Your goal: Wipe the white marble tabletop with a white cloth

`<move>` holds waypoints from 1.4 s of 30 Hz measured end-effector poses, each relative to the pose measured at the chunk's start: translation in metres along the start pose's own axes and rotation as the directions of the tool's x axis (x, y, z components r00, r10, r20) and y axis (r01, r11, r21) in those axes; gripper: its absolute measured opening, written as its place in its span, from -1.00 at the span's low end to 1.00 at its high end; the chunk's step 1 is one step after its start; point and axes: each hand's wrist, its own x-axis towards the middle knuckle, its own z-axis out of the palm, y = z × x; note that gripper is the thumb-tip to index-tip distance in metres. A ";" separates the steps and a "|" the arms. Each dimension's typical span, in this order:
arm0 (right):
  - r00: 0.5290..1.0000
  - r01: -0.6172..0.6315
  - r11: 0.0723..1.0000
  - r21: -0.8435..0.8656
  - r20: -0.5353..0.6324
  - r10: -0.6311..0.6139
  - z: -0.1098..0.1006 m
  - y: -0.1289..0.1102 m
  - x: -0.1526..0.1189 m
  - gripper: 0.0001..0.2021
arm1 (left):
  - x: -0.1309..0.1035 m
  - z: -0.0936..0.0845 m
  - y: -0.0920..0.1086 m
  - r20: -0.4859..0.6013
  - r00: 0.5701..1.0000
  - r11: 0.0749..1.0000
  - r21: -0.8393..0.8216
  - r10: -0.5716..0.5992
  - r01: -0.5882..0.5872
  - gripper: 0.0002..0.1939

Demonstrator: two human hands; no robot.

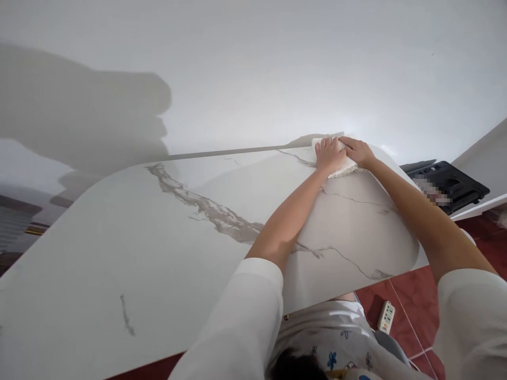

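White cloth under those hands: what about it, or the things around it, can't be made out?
All in the head view:
- White cloth: its middle, covered by left hand and right hand.
- Tabletop: left end, cut off by picture edge.
- Black case: part pixelated.
- Power strip: markings too small.

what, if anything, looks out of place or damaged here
The power strip lies on the red tile floor, where a foot could catch it. Grey streaks on the marble-look tabletop seem to be pattern, not damage.

Power strip [386, 316] on red tiles [415, 303].
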 end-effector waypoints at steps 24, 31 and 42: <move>0.992 0.120 0.992 -0.038 0.054 -0.118 -0.006 -0.014 -0.057 -0.45 | -0.062 -0.005 0.016 0.008 0.999 0.995 0.087 0.054 -0.054 -0.49; 0.984 0.141 0.989 -0.039 0.117 -0.136 -0.026 -0.033 -0.110 -0.43 | -0.116 -0.008 0.037 -0.034 0.998 0.996 0.079 0.052 -0.050 -0.50; 0.978 0.172 0.984 -0.052 0.133 -0.164 -0.044 -0.064 -0.184 -0.43 | -0.191 -0.022 0.060 0.048 0.995 0.977 0.191 0.091 -0.098 -0.41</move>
